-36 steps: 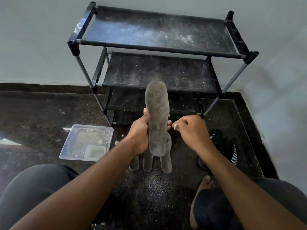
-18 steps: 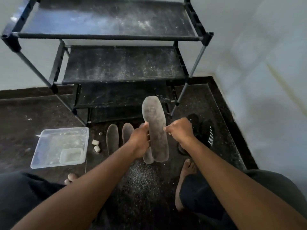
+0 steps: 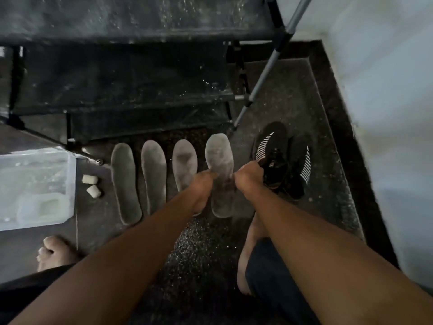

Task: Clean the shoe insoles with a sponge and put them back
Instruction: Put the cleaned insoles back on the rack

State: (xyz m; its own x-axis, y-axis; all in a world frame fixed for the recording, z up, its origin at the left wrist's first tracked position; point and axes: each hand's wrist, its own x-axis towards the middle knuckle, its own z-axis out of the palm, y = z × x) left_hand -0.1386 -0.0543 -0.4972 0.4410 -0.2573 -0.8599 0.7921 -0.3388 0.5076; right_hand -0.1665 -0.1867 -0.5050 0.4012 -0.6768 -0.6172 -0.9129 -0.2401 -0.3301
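I see a dark, speckled floor (image 3: 201, 254) dusted with white bits in the lower middle of the frame, a pale wall (image 3: 386, 90) meeting it on the right, and a dusty black shoe rack (image 3: 131, 73) across the top. Four gray insoles lie in a row in the middle, and my left hand (image 3: 202, 186) and right hand (image 3: 246, 178) pinch the sides of the rightmost insole (image 3: 219, 160) with curled fingers. A pair of black shoes (image 3: 281, 158) sits just right of it, and a clear tub (image 3: 35, 184) with two small white sponge pieces (image 3: 91, 185) beside it is at the left edge.
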